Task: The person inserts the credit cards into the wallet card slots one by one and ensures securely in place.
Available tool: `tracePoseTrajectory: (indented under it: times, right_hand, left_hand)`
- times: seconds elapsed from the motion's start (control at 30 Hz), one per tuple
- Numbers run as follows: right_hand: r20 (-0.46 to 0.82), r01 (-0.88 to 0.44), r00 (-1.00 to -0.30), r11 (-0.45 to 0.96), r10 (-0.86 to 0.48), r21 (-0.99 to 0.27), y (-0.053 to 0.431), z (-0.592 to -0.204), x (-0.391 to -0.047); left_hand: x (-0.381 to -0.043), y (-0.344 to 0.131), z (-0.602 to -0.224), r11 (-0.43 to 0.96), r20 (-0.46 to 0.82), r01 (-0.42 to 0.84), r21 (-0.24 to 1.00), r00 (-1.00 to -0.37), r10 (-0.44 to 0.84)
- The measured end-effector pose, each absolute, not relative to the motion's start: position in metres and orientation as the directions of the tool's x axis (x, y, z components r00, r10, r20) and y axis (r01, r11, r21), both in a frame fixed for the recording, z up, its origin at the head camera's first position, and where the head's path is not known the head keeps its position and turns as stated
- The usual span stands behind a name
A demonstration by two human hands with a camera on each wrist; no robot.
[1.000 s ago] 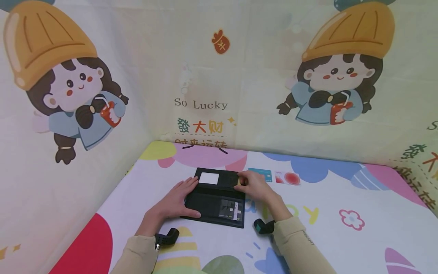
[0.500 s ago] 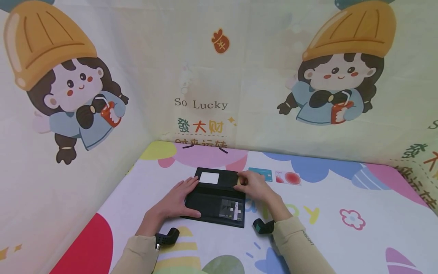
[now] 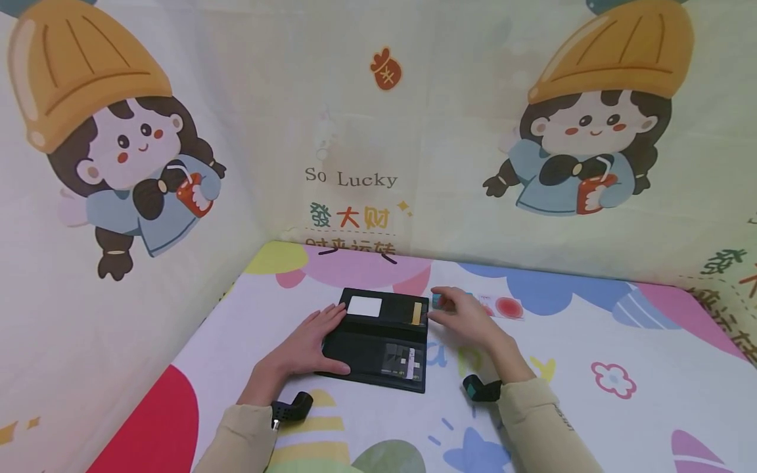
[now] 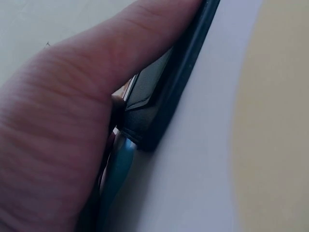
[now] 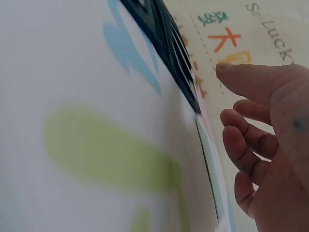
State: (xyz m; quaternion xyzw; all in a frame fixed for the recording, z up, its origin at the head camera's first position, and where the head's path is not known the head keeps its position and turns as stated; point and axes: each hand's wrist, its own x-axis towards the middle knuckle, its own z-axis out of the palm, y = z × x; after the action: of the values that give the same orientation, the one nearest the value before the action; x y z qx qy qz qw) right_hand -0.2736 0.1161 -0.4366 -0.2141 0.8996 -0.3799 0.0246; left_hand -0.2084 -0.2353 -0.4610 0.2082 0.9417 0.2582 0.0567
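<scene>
A black wallet [image 3: 361,348] lies unfolded on the table. A white rectangle [image 3: 365,306] shows at its upper left, a gold card [image 3: 416,313] sticks partly out of the upper right slot, and dark cards [image 3: 393,359] sit at the lower right. My left hand [image 3: 298,345] rests on the wallet's left side, fingers extended and thumb along the lower panel; the left wrist view shows that thumb over the wallet's edge [image 4: 169,101]. Just right of the gold card is my right hand [image 3: 470,322], holding nothing, thumb and fingers apart. It partly covers a blue card [image 3: 436,301].
A white card with red circles [image 3: 508,307] lies right of the blue one, near my right hand. The patterned tabletop [image 3: 591,341] meets printed cloth walls [image 3: 449,164] at the back and left. Each wrist wears a small black camera [image 3: 481,389].
My right hand has let go of the gold card and moved right, off the wallet. The gold card's end is now uncovered. My left hand stays on the wallet.
</scene>
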Motion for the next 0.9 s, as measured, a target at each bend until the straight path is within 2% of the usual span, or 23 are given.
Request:
tracePoseTrajectory:
  times: [0.13,0.53,0.9]
  right_hand:
    - [0.149,-0.394,-0.901,0.623,-0.408,-0.676,0.136,-0.437,-0.277]
    - [0.17,-0.368,-0.924,0.681,-0.342,-0.633,0.192,-0.434,-0.28]
    - [0.012,-0.195,-0.97,0.753,-0.242,-0.628,0.23,-0.435,-0.281]
  left_hand:
    - [-0.209,-0.235,-0.461,0.779,0.002,0.364,0.511,-0.906,0.423]
    - [-0.211,-0.234,-0.463,0.772,0.0,0.368,0.518,-0.903,0.43]
    - [-0.21,-0.235,-0.463,0.782,-0.002,0.358,0.511,-0.909,0.418]
